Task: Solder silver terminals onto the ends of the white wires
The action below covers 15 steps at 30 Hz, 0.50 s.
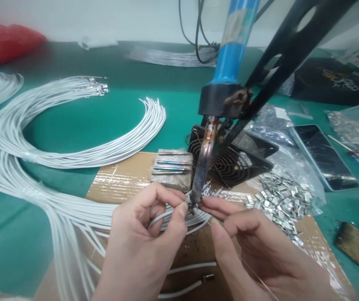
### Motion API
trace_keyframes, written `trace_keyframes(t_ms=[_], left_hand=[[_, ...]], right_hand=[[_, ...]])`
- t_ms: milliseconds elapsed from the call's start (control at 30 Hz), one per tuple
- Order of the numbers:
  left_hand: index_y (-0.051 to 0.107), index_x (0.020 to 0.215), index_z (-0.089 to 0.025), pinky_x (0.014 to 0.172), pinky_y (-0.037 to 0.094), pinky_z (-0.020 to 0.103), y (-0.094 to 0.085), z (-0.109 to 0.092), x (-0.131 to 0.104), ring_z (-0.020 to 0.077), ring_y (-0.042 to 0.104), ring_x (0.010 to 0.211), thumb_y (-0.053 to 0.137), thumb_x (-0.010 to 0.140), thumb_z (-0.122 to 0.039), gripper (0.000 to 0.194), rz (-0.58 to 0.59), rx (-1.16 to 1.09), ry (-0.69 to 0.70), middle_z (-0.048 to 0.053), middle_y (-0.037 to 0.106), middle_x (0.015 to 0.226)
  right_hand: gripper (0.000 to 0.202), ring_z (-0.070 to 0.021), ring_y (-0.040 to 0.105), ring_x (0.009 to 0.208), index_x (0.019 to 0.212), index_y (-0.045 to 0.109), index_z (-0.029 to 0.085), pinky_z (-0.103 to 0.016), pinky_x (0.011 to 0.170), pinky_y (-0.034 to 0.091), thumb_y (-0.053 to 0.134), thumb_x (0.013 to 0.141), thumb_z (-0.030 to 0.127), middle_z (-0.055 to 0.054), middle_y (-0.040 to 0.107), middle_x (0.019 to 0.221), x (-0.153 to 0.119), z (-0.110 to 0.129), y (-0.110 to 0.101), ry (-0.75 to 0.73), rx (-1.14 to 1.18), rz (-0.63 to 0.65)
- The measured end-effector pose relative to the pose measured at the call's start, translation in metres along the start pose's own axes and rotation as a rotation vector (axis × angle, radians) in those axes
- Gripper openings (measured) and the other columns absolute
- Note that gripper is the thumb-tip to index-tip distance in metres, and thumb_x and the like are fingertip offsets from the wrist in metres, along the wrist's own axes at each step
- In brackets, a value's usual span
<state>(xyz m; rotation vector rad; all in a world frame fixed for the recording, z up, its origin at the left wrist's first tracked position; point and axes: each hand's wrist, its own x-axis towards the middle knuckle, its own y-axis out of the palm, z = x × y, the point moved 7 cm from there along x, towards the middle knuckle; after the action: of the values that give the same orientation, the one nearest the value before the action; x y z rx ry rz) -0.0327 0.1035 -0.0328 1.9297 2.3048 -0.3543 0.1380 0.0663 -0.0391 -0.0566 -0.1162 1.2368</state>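
Note:
My left hand (154, 234) pinches the end of a white cable (159, 218) between thumb and forefinger. This end is directly under the tip of a blue-handled soldering iron (202, 167), which hangs tip-down in a black metal stand (279, 71). My right hand (254, 242) is closed, with its fingertips close to the same spot. A thin solder wire (254, 274) runs through its fingers up to the iron's tip. Small metal pieces at the tip are partly hidden by my fingertips. Behind my hands lies a bundle of white cables (85, 207).
Another cable bundle (104, 161) curves across the green mat (179, 108). A worn block (171, 175) and a black fan (229, 163) stand behind the iron. Small metal clips (284, 200) are heaped at right, near a phone (326, 156) and a brown sponge (356, 246). Cardboard (113, 179) lies underneath.

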Motion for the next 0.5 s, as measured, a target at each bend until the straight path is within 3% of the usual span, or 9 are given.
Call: trace_keyframes(t_ms=[233, 500], left_hand=[[0.071, 0.074, -0.022, 0.060, 0.056, 0.011, 0.0001, 0.0054, 0.0016, 0.0099, 0.074, 0.068, 0.074, 0.086, -0.018, 0.013, 0.085, 0.062, 0.034, -0.002, 0.081, 0.080], [0.070, 0.074, -0.023, 0.060, 0.057, 0.011, 0.0005, 0.0071, 0.0022, 0.0106, 0.075, 0.069, 0.070, 0.089, -0.018, 0.016, 0.096, 0.072, 0.046, -0.003, 0.081, 0.080]], right_hand=[[0.021, -0.0262, 0.086, 0.093, 0.073, 0.069, 0.023, -0.024, 0.075, 0.069, 0.076, 0.092, 0.027, -0.012, 0.086, 0.111, 0.0004, -0.0004, 0.0005, 0.040, 0.019, 0.027], [0.022, -0.0208, 0.084, 0.098, 0.074, 0.065, 0.025, -0.017, 0.078, 0.066, 0.074, 0.094, 0.029, -0.007, 0.085, 0.110, -0.0037, -0.0020, 0.0019, 0.025, -0.031, -0.024]])
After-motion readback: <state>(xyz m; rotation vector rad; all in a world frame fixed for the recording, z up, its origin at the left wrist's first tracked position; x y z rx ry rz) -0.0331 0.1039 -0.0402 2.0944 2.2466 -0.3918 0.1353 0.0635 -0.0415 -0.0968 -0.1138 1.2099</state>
